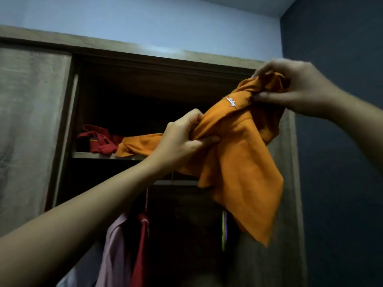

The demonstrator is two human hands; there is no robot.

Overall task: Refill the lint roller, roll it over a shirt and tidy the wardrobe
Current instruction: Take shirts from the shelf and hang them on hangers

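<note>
**Handling the orange shirt at the top shelf**

The orange shirt [238, 162] is held up before the open wardrobe [145, 65], bunched between both hands. A twisted fold in the middle of the cloth is gripped by the left hand [182, 141], its fingers [208, 139] closed round it. The crumpled upper part, near a small logo, is pinched by the right hand [300, 90], at 2 o'clock from the left one.

One end of the shirt lies on the upper shelf [91, 155], at 9 o'clock from the left hand, and touches a red garment [97, 139]. Whether the shirt is being taken down or put up cannot be told.

In both cases this end should be moved slowly, so that the red garment is not dragged over the shelf edge. The twist is best shaken out, with the grips moved to the shoulders, so the cloth hangs flat. The loose hem at 5 o'clock should be kept off the hanging clothes [116, 245].
</note>
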